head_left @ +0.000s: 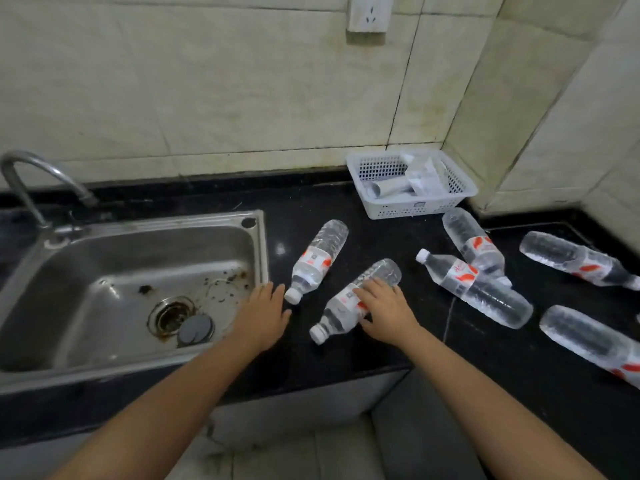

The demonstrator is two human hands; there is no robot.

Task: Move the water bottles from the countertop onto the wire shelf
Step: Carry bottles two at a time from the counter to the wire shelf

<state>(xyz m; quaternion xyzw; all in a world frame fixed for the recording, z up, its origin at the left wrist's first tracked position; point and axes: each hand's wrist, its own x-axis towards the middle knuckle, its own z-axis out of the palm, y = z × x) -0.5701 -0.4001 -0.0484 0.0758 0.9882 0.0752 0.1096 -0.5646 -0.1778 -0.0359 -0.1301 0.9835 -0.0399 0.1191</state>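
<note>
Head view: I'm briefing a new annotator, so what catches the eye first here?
Six clear water bottles lie scattered on their sides across the black countertop. The right hand rests on the nearest bottle, the left hand spread beside it, next to a stained steel sink.

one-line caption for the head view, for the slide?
Right hand grips a lying water bottle on the black countertop; left hand reaches open beside the sink.

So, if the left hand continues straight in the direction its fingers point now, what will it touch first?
Probably the white cap of the nearest lying bottle. The left hand lies open with fingers pointing up and slightly right, beside the sink rim. The cap sits just past the fingertips, though depth is unclear.
</note>
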